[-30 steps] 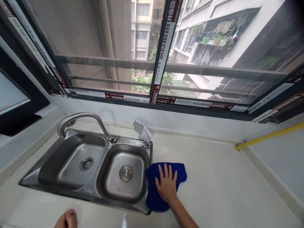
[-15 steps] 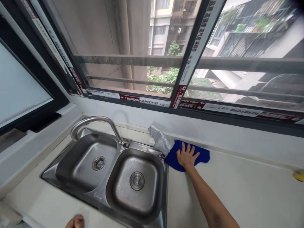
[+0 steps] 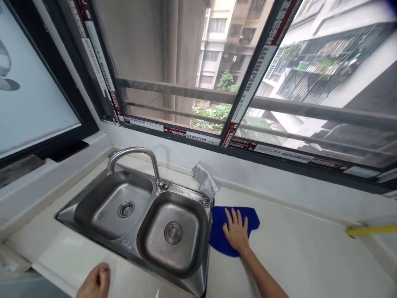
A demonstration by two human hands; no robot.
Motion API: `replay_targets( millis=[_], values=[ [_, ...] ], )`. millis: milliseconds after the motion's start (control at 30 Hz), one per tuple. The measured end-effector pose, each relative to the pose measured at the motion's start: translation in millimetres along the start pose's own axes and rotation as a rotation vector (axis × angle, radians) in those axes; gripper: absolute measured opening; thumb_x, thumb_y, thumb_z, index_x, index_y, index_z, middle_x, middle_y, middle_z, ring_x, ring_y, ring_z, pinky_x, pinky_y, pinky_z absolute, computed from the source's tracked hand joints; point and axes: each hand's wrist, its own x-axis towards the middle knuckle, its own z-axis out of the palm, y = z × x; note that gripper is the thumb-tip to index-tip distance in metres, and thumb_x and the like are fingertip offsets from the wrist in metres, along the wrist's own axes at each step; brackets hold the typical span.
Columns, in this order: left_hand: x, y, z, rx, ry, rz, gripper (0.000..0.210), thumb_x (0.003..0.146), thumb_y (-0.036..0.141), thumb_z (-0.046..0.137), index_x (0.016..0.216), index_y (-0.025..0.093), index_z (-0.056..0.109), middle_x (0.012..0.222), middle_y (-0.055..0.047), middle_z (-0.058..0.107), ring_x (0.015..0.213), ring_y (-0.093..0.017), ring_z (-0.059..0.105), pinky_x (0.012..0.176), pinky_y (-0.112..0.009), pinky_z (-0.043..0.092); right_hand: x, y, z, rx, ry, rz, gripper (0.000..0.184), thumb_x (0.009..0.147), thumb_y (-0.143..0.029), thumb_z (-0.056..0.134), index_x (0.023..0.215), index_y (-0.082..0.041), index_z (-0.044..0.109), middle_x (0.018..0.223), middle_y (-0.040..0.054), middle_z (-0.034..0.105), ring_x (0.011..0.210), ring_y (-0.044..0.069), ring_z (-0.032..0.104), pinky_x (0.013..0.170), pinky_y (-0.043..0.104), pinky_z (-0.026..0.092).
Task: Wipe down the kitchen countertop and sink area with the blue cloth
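A blue cloth (image 3: 221, 238) lies flat on the white countertop (image 3: 297, 244), just right of the steel double sink (image 3: 141, 238). My right hand (image 3: 237, 231) presses on it from above, palm down with the fingers spread. At the lower left, my left hand (image 3: 96, 281) is curled with its fingers folded in, near the counter's front edge. Whether anything is inside that fist is hidden. Behind the cloth, a crumpled silvery-grey cloth (image 3: 206, 180) rests at the sink's back right corner, against the wall.
A curved steel faucet (image 3: 136, 151) arches over the left basin. At the right, a yellow pipe (image 3: 372, 230) comes to the wall's edge. Window frames (image 3: 173, 132) run along the back above a low sill.
My right hand and the blue cloth have slid toward me along the counter, away from the back wall and the silvery cloth. More of my left hand is in view.
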Motion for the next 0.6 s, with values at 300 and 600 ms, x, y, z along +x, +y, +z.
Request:
replay_targets(
  millis=[300,600],
  values=[
    [-10.4,0.8,-5.0,-0.079,0.006,0.104,0.049,0.097,0.052,0.024,0.109,0.024,0.063,0.097,-0.009,0.070,0.088,-0.027,0.065,0.074,-0.034,0.043,-70.5,-15.3,-18.6,0.120,0.229,-0.251,0.065,0.097,-0.024,0.037,0.158,-0.023,0.016,0.159,0.0100,0.033,0.147,0.029,0.028,0.119,0.056,0.019],
    [-6.0,-4.7,5.4,-0.070,0.041,0.070,0.047,0.096,0.053,0.027,0.109,0.026,0.062,0.095,-0.007,0.069,0.088,-0.026,0.063,0.070,-0.032,0.041,-34.9,-26.2,-18.9,0.108,0.059,-0.302,0.061,0.092,-0.019,0.036,0.153,-0.023,0.034,0.156,0.0050,0.039,0.144,0.023,0.032,0.114,0.045,0.025]
  ],
)
